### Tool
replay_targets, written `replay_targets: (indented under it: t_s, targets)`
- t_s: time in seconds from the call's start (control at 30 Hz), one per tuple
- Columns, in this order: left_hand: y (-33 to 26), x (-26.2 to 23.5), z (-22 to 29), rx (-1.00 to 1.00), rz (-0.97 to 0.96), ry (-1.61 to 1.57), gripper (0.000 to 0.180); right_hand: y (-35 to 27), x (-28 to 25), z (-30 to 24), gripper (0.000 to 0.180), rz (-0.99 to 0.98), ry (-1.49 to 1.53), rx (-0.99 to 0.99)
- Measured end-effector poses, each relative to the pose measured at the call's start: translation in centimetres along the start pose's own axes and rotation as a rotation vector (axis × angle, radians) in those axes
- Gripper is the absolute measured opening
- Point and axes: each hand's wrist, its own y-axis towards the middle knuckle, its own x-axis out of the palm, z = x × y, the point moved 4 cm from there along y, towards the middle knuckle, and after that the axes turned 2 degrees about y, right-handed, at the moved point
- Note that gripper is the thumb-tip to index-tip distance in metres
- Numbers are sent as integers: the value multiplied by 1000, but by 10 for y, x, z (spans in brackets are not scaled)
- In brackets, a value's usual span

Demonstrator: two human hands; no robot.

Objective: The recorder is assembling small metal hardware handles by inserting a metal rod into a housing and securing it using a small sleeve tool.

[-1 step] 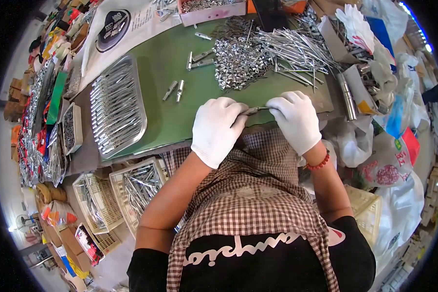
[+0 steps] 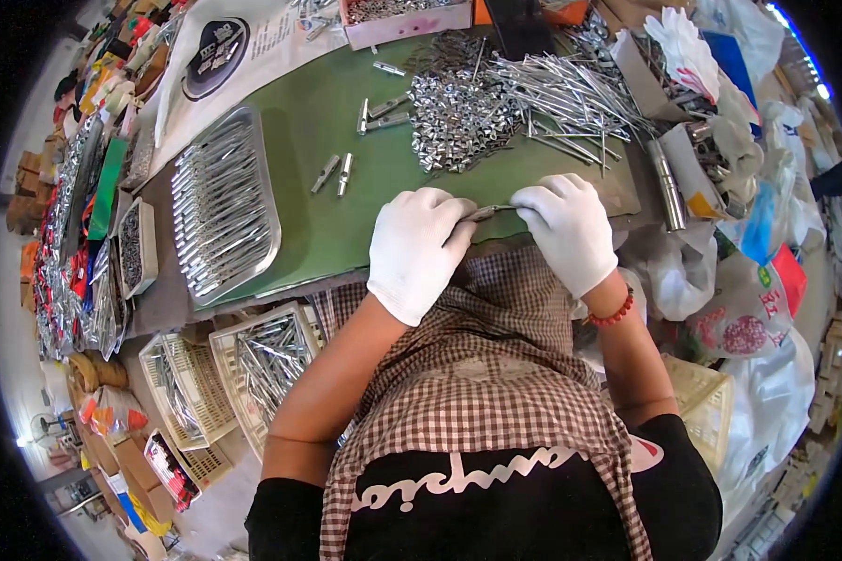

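At the near edge of the green mat [image 2: 309,215], my left hand [image 2: 417,251] in a white glove pinches a small metal fitting [image 2: 483,213]. A thin metal rod [image 2: 503,207] runs from that fitting into the fingertips of my right hand [image 2: 569,229], also gloved and closed on it. Fingers partly cover both ends. Just beyond lies a heap of small shiny metal sleeves [image 2: 454,122], with a pile of long thin rods [image 2: 571,93] to its right. Two short metal tubes [image 2: 345,175] lie beyond my left hand.
A metal tray [image 2: 273,229] of neatly rowed rod assemblies sits at the left. Further left is a small box of dark pieces [image 2: 138,248]. A thick metal cylinder [image 2: 667,187] lies at the right edge. Plastic baskets [image 2: 225,341] of metal parts stand below the table's left.
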Motion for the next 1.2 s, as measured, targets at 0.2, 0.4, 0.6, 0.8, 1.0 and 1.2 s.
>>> replay_targets:
  t_s: [0.2, 0.4, 0.6, 0.8, 1.0, 1.2]
  targets:
    - [-2, 2, 2, -44, 16, 32, 14, 3, 2, 3, 14, -20, 37, -7]
    - [-4, 3, 3, -37, 34, 72, 16, 8, 2, 2, 14, 5, 8, -58]
    - [-4, 7, 2, -37, 13, 115, 19, 16, 2, 14, 12, 31, 121, 62]
    - [-5, 6, 0, -49, 29, 66, 19, 44, 20, 31, 12, 24, 95, 278]
    - [-5, 3, 1, -20, 44, 26, 24, 46, 19, 24, 8, -45, -122, 140]
    - [-7, 4, -2, -56, 62, -18, 19, 24, -3, -1, 9, -43, 51, 76]
